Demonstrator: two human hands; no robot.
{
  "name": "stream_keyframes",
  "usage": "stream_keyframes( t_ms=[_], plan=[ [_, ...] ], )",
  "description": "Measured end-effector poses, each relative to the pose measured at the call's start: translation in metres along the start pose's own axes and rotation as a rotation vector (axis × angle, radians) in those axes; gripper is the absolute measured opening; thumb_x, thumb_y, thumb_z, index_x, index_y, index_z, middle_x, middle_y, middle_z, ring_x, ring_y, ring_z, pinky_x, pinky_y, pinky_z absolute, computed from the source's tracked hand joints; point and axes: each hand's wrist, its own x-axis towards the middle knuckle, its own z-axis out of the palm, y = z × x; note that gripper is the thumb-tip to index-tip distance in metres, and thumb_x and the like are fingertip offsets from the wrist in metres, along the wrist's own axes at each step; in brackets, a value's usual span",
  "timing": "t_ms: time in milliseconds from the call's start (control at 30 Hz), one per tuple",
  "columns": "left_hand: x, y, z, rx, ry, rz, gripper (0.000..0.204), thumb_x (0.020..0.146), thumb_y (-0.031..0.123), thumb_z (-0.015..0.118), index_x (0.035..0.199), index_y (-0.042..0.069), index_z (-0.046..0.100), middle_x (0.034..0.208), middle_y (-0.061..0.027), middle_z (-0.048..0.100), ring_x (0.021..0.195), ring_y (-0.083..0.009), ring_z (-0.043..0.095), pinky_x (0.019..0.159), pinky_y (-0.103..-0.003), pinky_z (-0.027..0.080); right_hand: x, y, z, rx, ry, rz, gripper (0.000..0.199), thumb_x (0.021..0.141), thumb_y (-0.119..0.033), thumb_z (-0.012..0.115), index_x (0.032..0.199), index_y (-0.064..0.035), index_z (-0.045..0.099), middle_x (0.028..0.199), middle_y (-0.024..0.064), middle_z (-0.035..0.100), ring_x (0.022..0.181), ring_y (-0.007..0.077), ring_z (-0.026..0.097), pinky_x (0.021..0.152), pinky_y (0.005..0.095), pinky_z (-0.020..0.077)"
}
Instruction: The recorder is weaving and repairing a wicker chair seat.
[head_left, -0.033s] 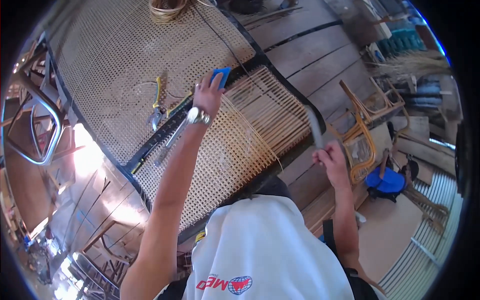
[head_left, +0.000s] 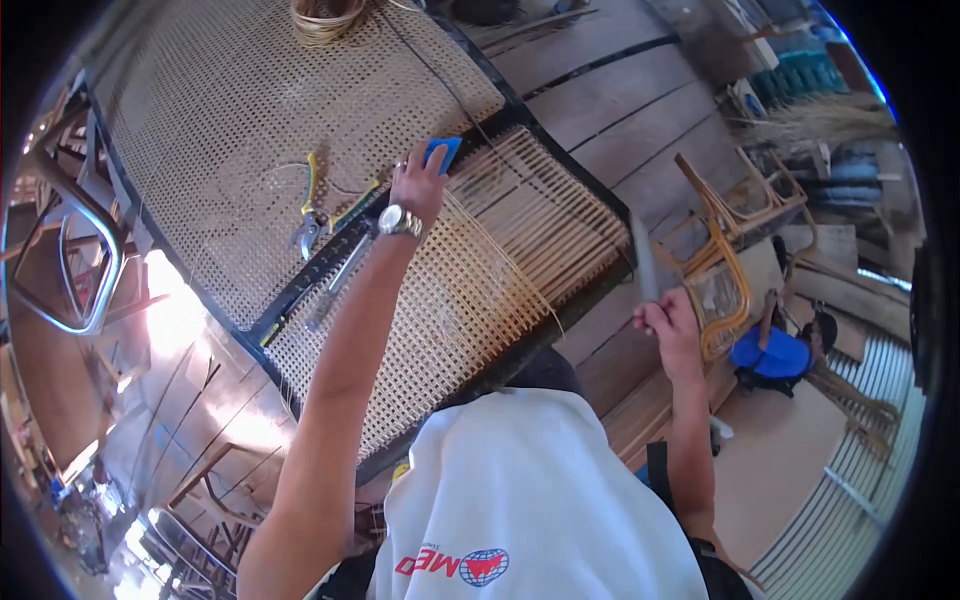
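My left hand (head_left: 418,178), with a silver wristwatch (head_left: 400,222) on the wrist, reaches forward and presses a small blue block (head_left: 442,150) onto the black frame (head_left: 320,268) of a cane panel. The nearer panel (head_left: 470,290) is half woven, with open parallel strands at its right end. My right hand (head_left: 668,325) is raised beside the panel's right edge, closed around a thin grey strip or blade (head_left: 642,258) that points upward and is blurred.
Pliers with yellow-green handles (head_left: 310,205) and a slim metal tool (head_left: 340,275) lie by the frame. A finished cane sheet (head_left: 230,110) and a small basket (head_left: 322,18) lie beyond. At the right, a person in a blue shirt (head_left: 768,352) sits by a wooden chair frame (head_left: 722,265).
Both hands stay in place. The grey strip in my right hand looks straighter and more upright than before.
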Motion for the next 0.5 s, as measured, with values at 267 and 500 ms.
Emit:
stream_keyframes(
  t_ms=[267, 500],
  plan=[
    [-0.082, 0.136, -0.024, 0.016, -0.541, 0.18, 0.025, 0.074, -0.002, 0.059, 0.098, 0.004, 0.064, 0.087, -0.015, 0.062, 0.081, -0.0338, 0.06, 0.069, -0.045, 0.048, -0.116, 0.02, -0.034, 0.141, 0.256, 0.039, 0.014, 0.102, -0.009, 0.055, 0.1, -0.0091, 0.042, 0.091, 0.0089, 0.065, 0.074, 0.012, 0.06, 0.067, 0.0234, 0.0462],
    [-0.093, 0.163, -0.153, -0.463, -0.608, -0.006, 0.033, 0.079, -0.002, 0.069, 0.111, 0.005, 0.067, 0.117, -0.0163, 0.067, 0.11, -0.0357, 0.061, 0.1, -0.047, 0.046, -0.09, 0.005, -0.005, 0.136, 0.17, 0.164, 0.018, 0.102, -0.008, 0.053, 0.12, -0.0058, 0.05, 0.09, 0.0056, 0.063, 0.069, 0.0062, 0.054, 0.061, 0.0206, 0.0447]
  ],
)
